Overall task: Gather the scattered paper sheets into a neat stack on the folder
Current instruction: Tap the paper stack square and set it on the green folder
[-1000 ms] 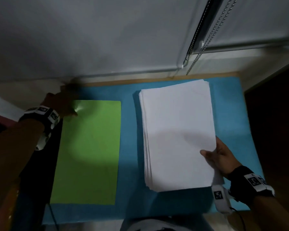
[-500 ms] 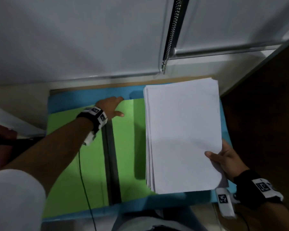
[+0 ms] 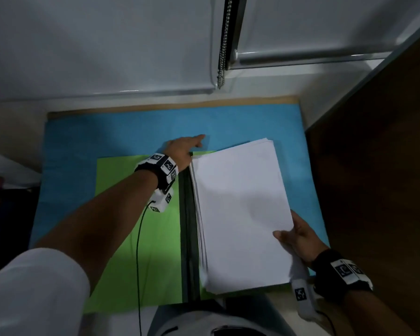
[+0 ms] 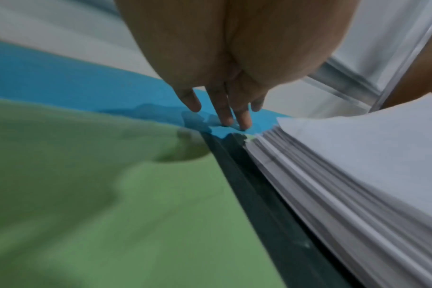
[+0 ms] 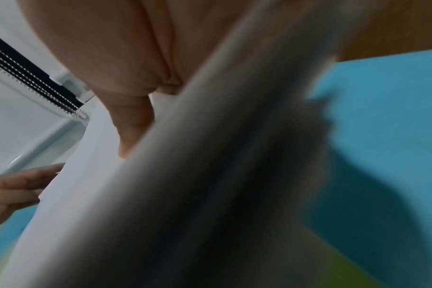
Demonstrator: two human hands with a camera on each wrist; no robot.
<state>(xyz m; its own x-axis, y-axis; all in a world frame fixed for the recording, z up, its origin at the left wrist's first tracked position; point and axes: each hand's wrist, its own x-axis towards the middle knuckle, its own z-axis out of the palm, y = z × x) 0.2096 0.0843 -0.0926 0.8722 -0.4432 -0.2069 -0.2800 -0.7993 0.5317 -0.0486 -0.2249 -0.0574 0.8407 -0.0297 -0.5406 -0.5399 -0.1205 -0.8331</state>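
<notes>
A thick stack of white paper sheets (image 3: 240, 214) lies over the right half of an opened green folder (image 3: 136, 238) with a dark spine (image 3: 187, 226). My right hand (image 3: 294, 236) grips the stack at its near right edge, thumb on top; in the right wrist view the stack (image 5: 86, 194) fills the frame, blurred. My left hand (image 3: 187, 147) reaches past the folder's far edge with straight fingers. In the left wrist view its fingertips (image 4: 234, 120) touch the blue mat beside the stack's far left corner (image 4: 358, 165).
A blue mat (image 3: 107, 132) covers the table. A white roller blind with a bead chain (image 3: 222, 44) hangs behind. A dark wooden panel (image 3: 374, 166) stands close on the right. The wrist camera's black cable (image 3: 138, 263) trails over the folder's left flap.
The folder went from closed to open. The paper stack came left onto its right half, carried by my right hand. My left hand moved right along the far edge to the stack's corner.
</notes>
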